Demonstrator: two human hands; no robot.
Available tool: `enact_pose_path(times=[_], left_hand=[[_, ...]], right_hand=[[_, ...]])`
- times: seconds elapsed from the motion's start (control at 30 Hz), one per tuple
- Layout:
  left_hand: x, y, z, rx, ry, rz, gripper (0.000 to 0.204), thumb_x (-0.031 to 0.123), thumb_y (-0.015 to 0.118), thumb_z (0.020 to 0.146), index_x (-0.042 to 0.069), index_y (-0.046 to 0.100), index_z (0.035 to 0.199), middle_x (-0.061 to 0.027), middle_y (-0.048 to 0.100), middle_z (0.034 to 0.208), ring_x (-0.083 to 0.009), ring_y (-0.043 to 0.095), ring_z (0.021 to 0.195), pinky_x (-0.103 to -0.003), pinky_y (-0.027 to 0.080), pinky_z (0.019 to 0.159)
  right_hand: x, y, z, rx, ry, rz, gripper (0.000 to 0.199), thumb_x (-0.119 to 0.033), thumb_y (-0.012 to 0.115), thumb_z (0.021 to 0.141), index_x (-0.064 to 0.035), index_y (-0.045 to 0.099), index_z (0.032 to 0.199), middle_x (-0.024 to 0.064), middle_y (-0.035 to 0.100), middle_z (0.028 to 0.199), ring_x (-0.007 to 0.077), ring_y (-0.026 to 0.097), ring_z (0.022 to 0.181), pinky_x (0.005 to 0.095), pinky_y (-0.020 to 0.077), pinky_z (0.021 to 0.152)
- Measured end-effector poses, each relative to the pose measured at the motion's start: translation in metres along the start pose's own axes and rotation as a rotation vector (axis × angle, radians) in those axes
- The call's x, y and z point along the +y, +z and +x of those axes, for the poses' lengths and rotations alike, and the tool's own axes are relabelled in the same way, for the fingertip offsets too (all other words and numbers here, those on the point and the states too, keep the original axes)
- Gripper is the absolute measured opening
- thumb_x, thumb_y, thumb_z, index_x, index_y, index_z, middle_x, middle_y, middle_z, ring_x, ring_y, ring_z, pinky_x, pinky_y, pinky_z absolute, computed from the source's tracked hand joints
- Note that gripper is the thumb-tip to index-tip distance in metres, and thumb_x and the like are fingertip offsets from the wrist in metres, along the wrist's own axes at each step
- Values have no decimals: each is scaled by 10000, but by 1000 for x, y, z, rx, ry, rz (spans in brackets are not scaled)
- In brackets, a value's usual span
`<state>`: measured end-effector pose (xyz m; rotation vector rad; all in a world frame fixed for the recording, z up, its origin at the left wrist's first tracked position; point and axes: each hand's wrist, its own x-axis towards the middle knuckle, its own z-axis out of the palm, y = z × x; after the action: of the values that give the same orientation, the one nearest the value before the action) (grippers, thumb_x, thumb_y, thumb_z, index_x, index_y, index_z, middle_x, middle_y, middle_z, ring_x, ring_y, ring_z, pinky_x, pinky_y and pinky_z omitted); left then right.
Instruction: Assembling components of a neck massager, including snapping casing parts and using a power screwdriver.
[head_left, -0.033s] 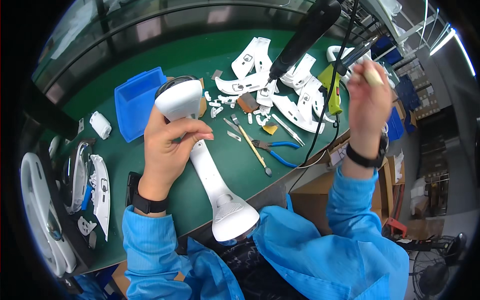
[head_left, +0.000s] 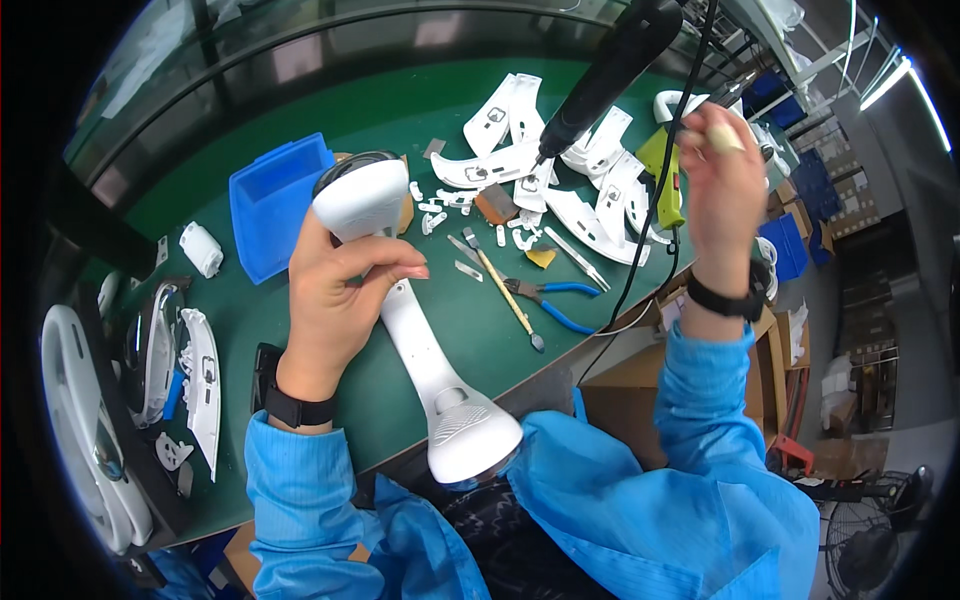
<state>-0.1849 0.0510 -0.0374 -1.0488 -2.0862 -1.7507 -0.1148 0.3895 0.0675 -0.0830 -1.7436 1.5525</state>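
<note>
Work appears partway along: the glossy white plastic device with a long neck and flared ends [head_left: 420,365] presents as one joined piece on its visible side, though I cannot determine whether its underside is finished. Left to deal with, in my judgement, are the loose curved white plastic shells [head_left: 590,228] and small white plastic clips [head_left: 432,222] lying about the green-topped table [head_left: 480,360]. The device is in my left hand [head_left: 335,285], its upper neck enclosed by curled fingers, thumb and forefinger drawn close together; its lower flared end points toward my body, beyond the table's near edge in this view. My right hand [head_left: 728,185] is raised, well apart from the device and near a lime-green handheld tool with a red button [head_left: 669,208]. Its fingers are partly bent and blurred; a small cream-coloured piece [head_left: 725,138] shows at the fingertips, whether worn or pinched I cannot tell. Blue-handled metal cutters [head_left: 568,318] lie untouched.
</note>
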Motion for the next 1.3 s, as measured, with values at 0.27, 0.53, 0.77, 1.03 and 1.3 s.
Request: enact_pose_path(times=[0.27, 0.53, 0.77, 1.03, 1.3], left_hand=[[2, -9, -4, -43, 55, 144, 218, -15, 845, 665, 67, 764, 850, -194, 554, 1322, -313, 656, 1046, -375, 572, 828], [-7, -1, 5, 54, 230, 91, 240, -15, 854, 628, 83, 766, 829, -149, 595, 1199, -289, 648, 988, -352, 563, 775], [-14, -1, 0, 91, 269, 139, 304, -16, 879, 569, 100, 777, 831, -125, 613, 1179, -268, 650, 977, -346, 564, 780], [-11, -1, 1, 135, 268, 191, 308, 14, 902, 574, 117, 785, 840, -106, 616, 1125, -249, 649, 946, -335, 550, 745], [-10, -2, 3, 104, 271, 192, 290, 13, 886, 581, 117, 771, 826, -94, 603, 1116, -246, 641, 918, -339, 536, 728]], right_hand=[[49, 88, 1, -217, -182, -70, 532, -210, 742, 945, 5, 432, 1319, 119, 662, 1080, 164, 617, 996, 304, 473, 923], [-16, 111, -34, -676, 215, 665, 963, -773, 472, 887, 28, 439, 1420, 126, 564, 1039, 255, 521, 925, 443, 399, 894], [-11, 145, -92, -565, 54, 751, 851, -796, 383, 929, -36, 451, 1306, 135, 630, 804, 320, 583, 557, 419, 507, 548], [1, 123, -93, -840, 214, 704, 1045, -905, 372, 836, -11, 500, 1362, 59, 589, 893, 187, 570, 713, 364, 464, 587], [17, 127, -118, -830, 154, 723, 1043, -861, 474, 835, 7, 430, 1411, 95, 595, 954, 205, 587, 726, 364, 458, 598]])
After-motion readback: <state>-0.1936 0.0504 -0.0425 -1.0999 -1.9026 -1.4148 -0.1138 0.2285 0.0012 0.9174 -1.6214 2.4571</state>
